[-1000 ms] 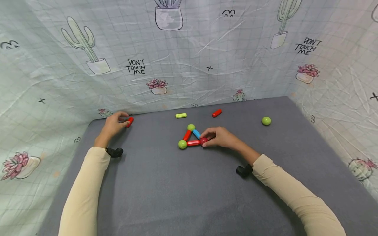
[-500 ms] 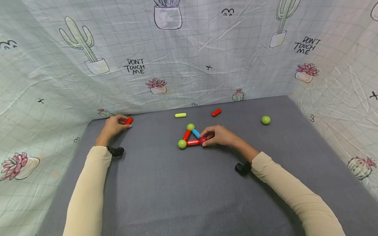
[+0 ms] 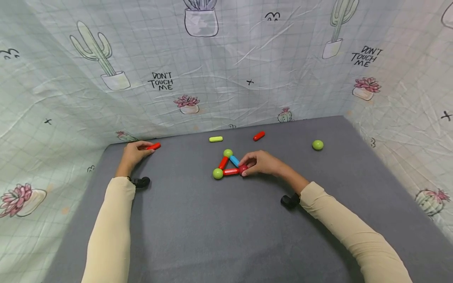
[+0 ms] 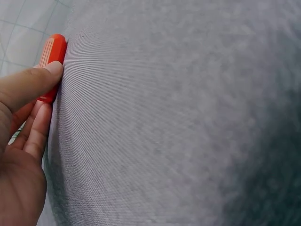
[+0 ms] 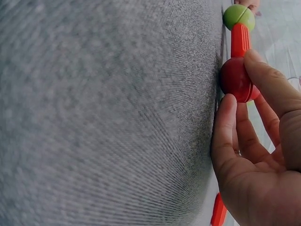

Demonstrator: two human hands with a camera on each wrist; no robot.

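Two hands at work on magnetic sticks and balls on a grey desk

The right hand pinches the dark red ball at the near right corner of a flat triangle of a red stick, another red stick, a blue stick and two green balls. The left hand, fingers curled, pinches a loose red stick at the desk's far left edge, well apart from the triangle
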